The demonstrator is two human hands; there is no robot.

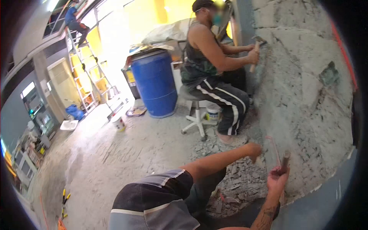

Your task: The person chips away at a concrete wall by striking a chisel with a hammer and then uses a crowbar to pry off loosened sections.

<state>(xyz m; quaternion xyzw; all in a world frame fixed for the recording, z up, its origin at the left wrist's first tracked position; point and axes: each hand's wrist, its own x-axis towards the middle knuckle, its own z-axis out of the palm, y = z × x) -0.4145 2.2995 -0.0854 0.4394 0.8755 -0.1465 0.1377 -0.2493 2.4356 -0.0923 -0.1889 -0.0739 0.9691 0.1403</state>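
My left hand is curled at the base of the rough, chipped wall, fingers bent downward and slightly blurred; what it holds, if anything, I cannot make out. To its right and lower, my right hand is wrapped around a thick, brown, rod-like tool that points upward with a blunt end. A thin pinkish strip runs along the wall between and above my two hands. Broken rubble covers the floor beneath them.
Just ahead, a person sits on a wheeled stool, holding a hammer against the wall. Behind stand a blue barrel and a small bucket. Another person is on a ladder. Yellow-handled cutters lie lower left.
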